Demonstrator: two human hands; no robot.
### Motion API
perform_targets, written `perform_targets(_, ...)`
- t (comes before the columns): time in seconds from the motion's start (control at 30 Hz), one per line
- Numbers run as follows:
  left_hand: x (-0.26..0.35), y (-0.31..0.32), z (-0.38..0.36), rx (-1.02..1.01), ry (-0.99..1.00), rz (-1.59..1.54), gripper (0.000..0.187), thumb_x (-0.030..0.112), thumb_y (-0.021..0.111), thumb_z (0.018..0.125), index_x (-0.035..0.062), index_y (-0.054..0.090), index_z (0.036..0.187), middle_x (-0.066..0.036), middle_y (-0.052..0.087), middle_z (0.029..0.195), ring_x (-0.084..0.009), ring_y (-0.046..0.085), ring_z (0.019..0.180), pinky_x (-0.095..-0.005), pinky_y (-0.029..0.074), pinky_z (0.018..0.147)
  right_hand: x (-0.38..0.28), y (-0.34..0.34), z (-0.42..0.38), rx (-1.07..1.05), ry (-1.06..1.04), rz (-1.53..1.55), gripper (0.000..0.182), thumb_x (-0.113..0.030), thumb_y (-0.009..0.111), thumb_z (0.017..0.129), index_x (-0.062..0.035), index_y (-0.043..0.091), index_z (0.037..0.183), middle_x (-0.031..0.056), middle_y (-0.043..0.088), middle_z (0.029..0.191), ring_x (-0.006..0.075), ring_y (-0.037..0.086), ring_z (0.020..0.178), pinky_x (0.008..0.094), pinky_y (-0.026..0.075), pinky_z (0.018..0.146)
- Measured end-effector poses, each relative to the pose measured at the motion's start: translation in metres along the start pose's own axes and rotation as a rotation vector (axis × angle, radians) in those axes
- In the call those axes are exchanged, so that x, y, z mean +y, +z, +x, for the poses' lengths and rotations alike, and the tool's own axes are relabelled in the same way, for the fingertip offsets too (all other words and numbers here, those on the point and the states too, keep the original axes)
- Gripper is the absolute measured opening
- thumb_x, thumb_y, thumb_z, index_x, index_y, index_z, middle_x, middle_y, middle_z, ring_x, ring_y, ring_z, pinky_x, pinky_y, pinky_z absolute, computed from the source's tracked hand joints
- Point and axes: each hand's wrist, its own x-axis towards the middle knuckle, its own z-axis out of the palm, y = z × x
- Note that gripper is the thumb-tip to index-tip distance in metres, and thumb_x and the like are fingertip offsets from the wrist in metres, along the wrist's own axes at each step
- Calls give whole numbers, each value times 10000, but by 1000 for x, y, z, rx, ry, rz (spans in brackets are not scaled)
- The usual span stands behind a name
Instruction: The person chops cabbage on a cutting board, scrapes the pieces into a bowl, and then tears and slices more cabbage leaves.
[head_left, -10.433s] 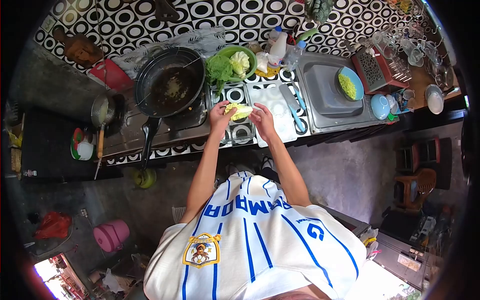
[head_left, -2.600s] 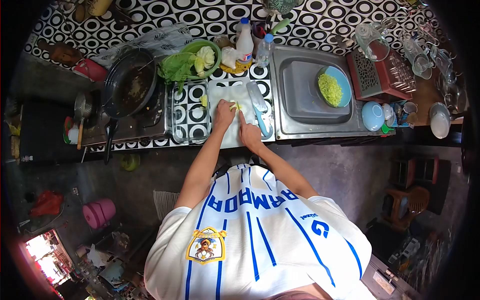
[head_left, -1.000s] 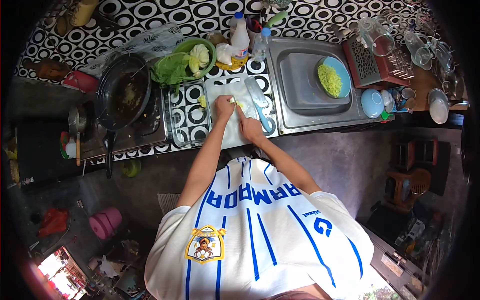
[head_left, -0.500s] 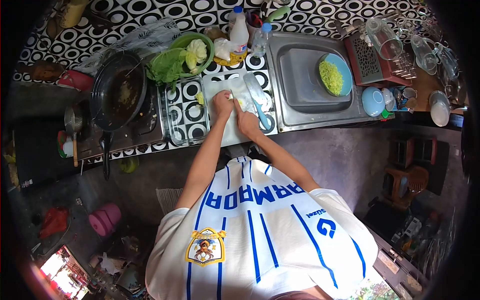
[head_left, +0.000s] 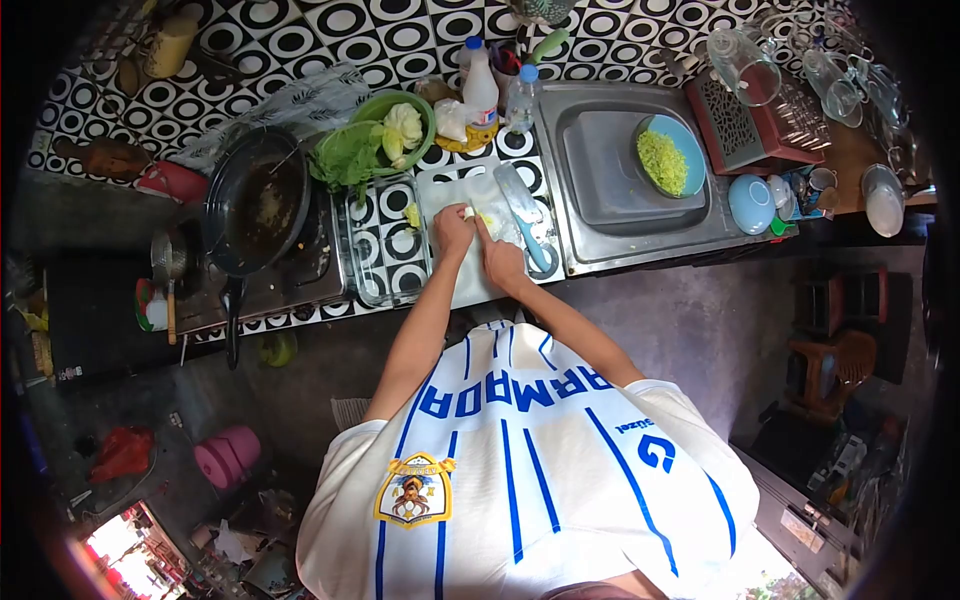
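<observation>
Over the pale cutting board [head_left: 468, 290], my left hand [head_left: 453, 232] is closed on a small whitish piece [head_left: 469, 212]. Right beside it, my right hand [head_left: 502, 262] is closed around a knife, its handle hidden in the hand and its thin blade hard to make out. Small yellow-green bits [head_left: 487, 218] lie on the board by my fingers. A cleaver with a light blue handle [head_left: 537, 247] rests at the board's right side. Behind and to the left, a green bowl [head_left: 427, 125] holds a pale cabbage-like vegetable [head_left: 403, 130] and green leaves [head_left: 350, 160].
On the left, a dark wok [head_left: 255, 200] with brown liquid sits on the stove. Bottles [head_left: 481, 90] stand behind the board. In the sink [head_left: 590, 225] area is a blue bowl [head_left: 690, 150] of chopped greens. A clear glass tray [head_left: 375, 298] lies left of the board.
The whole view has shifted slightly, with the counter appearing lower and further right. Both hands stay close together over the board, with the whitish piece now showing more clearly.
</observation>
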Motion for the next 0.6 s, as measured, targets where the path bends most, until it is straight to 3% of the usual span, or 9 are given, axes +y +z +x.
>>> perform_targets(0.23,-11,-5,0,31,101,5,349,109,779,712,43,723,1050,-141,720,905,-312,692,858,-381,544,798,12,-13,-42,-84,-13,-10,849,-75,540,851,-165,115,1580,203,685,713,364,680,613,478,550,586)
perform_targets(0.33,-19,-1,4,10,38,-47,307,112,775,716,53,730,1014,-132,727,893,-300,699,820,-378,551,775,11,-6,-31,-26,17,28,840,-92,541,850,-167,129,1578,219,683,714,382,676,614,503,547,598)
perform_targets(0.43,-20,-1,4,20,9,-77,292,117,778,721,60,739,1005,-100,742,870,-214,715,771,-323,559,756,9,-5,-21,37,-49,82,823,-137,556,865,-167,143,1576,234,662,672,398,651,567,520,526,563)
perform_targets(0.6,-15,-3,8,-6,-50,-59,245,121,773,706,62,751,942,-100,746,847,-216,719,764,-319,561,756,-5,-9,-16,6,-40,67,823,-125,558,860,-167,151,1574,232,662,675,404,647,570,520,531,583)
